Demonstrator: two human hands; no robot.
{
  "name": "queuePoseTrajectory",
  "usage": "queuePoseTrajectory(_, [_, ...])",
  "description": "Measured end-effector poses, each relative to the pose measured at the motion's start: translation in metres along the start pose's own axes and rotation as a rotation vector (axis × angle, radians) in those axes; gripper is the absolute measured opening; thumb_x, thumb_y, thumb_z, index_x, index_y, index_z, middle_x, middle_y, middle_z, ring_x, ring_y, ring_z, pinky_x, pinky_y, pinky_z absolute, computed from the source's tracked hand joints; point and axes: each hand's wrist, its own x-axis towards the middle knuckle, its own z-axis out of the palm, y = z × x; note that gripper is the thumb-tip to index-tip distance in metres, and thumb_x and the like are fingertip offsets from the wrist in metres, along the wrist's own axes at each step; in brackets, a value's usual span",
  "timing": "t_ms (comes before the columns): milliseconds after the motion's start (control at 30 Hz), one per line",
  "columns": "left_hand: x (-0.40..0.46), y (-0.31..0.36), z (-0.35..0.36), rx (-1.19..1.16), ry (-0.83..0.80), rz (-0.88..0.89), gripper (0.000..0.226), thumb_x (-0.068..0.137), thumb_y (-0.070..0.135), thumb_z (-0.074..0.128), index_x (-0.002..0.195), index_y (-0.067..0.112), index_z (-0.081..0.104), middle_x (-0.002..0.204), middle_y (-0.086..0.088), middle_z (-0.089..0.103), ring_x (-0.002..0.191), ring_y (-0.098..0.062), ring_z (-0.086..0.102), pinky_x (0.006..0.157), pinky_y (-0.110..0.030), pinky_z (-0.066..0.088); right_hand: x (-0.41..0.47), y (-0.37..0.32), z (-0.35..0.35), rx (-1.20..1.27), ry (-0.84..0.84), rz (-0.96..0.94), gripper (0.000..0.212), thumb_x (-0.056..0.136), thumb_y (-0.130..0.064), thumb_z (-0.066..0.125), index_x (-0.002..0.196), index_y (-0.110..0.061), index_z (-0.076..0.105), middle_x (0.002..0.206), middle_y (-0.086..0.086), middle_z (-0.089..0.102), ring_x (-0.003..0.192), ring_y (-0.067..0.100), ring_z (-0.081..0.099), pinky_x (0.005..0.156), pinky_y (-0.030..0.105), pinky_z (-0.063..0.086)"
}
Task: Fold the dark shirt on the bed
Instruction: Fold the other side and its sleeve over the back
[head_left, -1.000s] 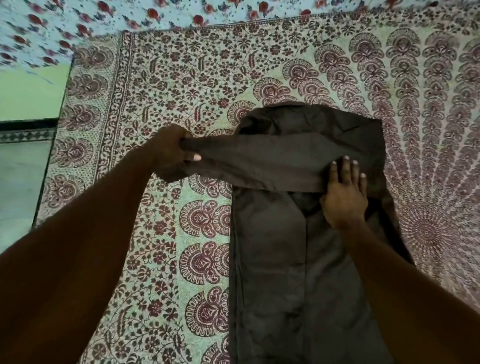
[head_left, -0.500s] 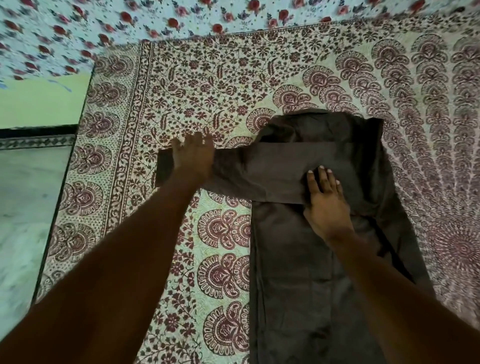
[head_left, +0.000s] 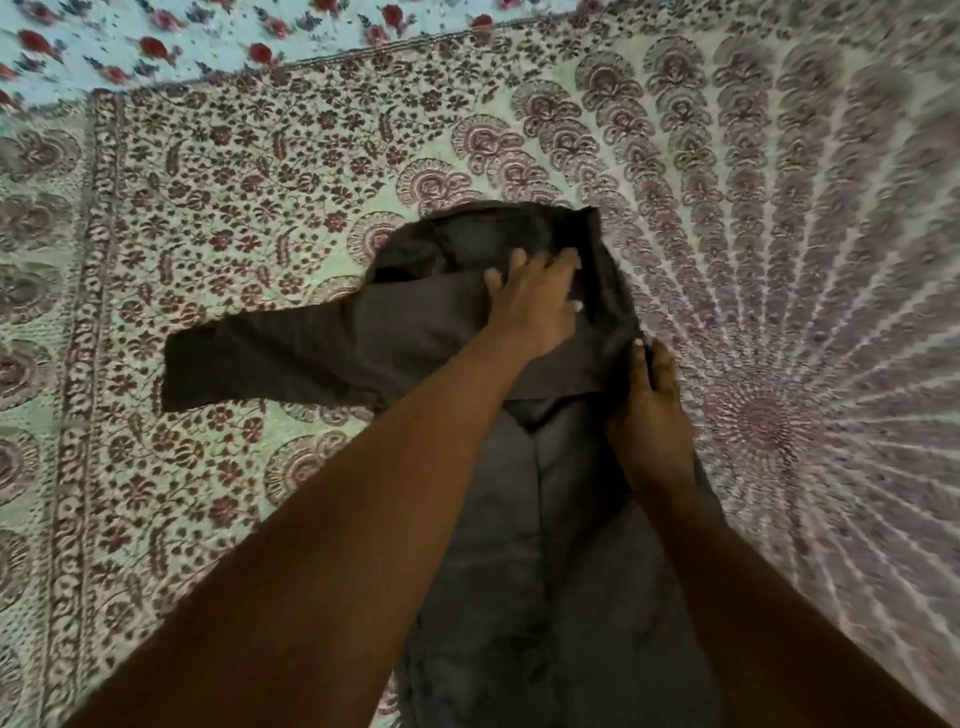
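Note:
The dark shirt (head_left: 524, 561) lies lengthwise on the patterned bedspread (head_left: 260, 218), collar end far from me. One sleeve (head_left: 270, 358) lies folded across the chest and sticks out flat to the left onto the bedspread. My left hand (head_left: 535, 301) rests flat on the upper chest of the shirt, fingers spread toward the collar. At the shirt's right edge by the shoulder sits my right hand (head_left: 649, 400), fingers pointing away from me along the fabric edge; whether it pinches the cloth is not clear.
A light sheet with red flowers (head_left: 218, 41) lies beyond the bedspread's far border. The bedspread's mandala pattern (head_left: 769, 426) spreads to the right of the shirt. The view is blurred at the right.
My left hand let go of the sleeve end and moved right onto the shirt's chest. My right hand slid from the chest to the shirt's right edge. The sleeve now lies flat.

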Motion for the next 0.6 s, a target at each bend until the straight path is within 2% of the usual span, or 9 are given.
queuePoseTrajectory(67, [0.019, 0.011, 0.007, -0.031, -0.063, -0.114, 0.068, 0.090, 0.046, 0.065, 0.147, 0.022, 0.036, 0.144, -0.009, 0.048, 0.139, -0.038, 0.028, 0.106, -0.056, 0.028, 0.000, 0.009, -0.006, 0.013, -0.016, 0.008, 0.074, 0.091, -0.007, 0.050, 0.158, -0.013, 0.019, 0.167, 0.011, 0.012, 0.144, 0.038, 0.035, 0.090, 0.048, 0.050])
queuePoseTrajectory(133, [0.040, 0.023, 0.014, -0.109, -0.081, -0.217, 0.084, 0.086, 0.050, 0.070, 0.151, 0.015, 0.030, 0.149, -0.012, 0.045, 0.143, -0.040, 0.027, 0.112, -0.059, 0.026, 0.000, 0.020, -0.011, 0.007, 0.005, -0.018, 0.070, 0.088, -0.007, 0.052, 0.155, -0.010, 0.030, 0.164, 0.012, 0.021, 0.138, 0.038, 0.042, 0.087, 0.047, 0.052])
queuePoseTrajectory(167, [0.049, 0.028, 0.018, -0.151, -0.064, -0.253, 0.084, 0.085, 0.048, 0.073, 0.149, 0.013, 0.032, 0.148, -0.013, 0.046, 0.143, -0.039, 0.029, 0.113, -0.058, 0.026, 0.000, 0.025, -0.012, 0.006, 0.021, -0.027, 0.068, 0.086, -0.007, 0.053, 0.152, -0.009, 0.036, 0.162, 0.013, 0.026, 0.137, 0.038, 0.043, 0.088, 0.048, 0.052])
queuePoseTrajectory(300, [0.077, 0.045, 0.026, -0.246, 0.051, -0.287, 0.055, 0.081, 0.035, 0.079, 0.127, 0.017, 0.055, 0.128, -0.008, 0.062, 0.130, -0.029, 0.050, 0.111, -0.053, 0.031, -0.001, 0.040, -0.011, -0.030, 0.134, -0.052, 0.057, 0.079, -0.010, 0.058, 0.135, -0.006, 0.054, 0.138, 0.021, 0.049, 0.121, 0.043, 0.046, 0.088, 0.052, 0.053])
queuePoseTrajectory(367, [0.085, 0.054, 0.028, -0.262, 0.063, -0.258, 0.050, 0.081, 0.035, 0.078, 0.124, 0.020, 0.059, 0.123, -0.006, 0.066, 0.124, -0.027, 0.056, 0.108, -0.051, 0.039, -0.005, 0.043, -0.009, -0.081, 0.149, -0.024, 0.058, 0.078, -0.015, 0.060, 0.136, -0.010, 0.053, 0.126, 0.021, 0.050, 0.112, 0.041, 0.047, 0.086, 0.051, 0.051])
queuePoseTrajectory(467, [0.097, 0.071, 0.039, -0.275, 0.098, -0.194, 0.037, 0.083, 0.032, 0.076, 0.115, 0.018, 0.064, 0.115, -0.010, 0.068, 0.110, -0.030, 0.064, 0.095, -0.045, 0.052, -0.013, 0.052, -0.004, -0.035, 0.159, 0.022, 0.062, 0.080, -0.017, 0.056, 0.141, -0.010, 0.048, 0.119, 0.022, 0.050, 0.104, 0.040, 0.051, 0.081, 0.049, 0.052])
queuePoseTrajectory(600, [0.104, 0.084, 0.050, -0.271, 0.121, -0.199, 0.032, 0.088, 0.027, 0.074, 0.116, 0.017, 0.063, 0.119, -0.011, 0.066, 0.112, -0.031, 0.063, 0.094, -0.045, 0.053, -0.027, 0.056, 0.005, 0.019, 0.133, -0.022, 0.067, 0.082, -0.014, 0.058, 0.146, -0.003, 0.043, 0.116, 0.020, 0.050, 0.097, 0.036, 0.054, 0.079, 0.045, 0.053])
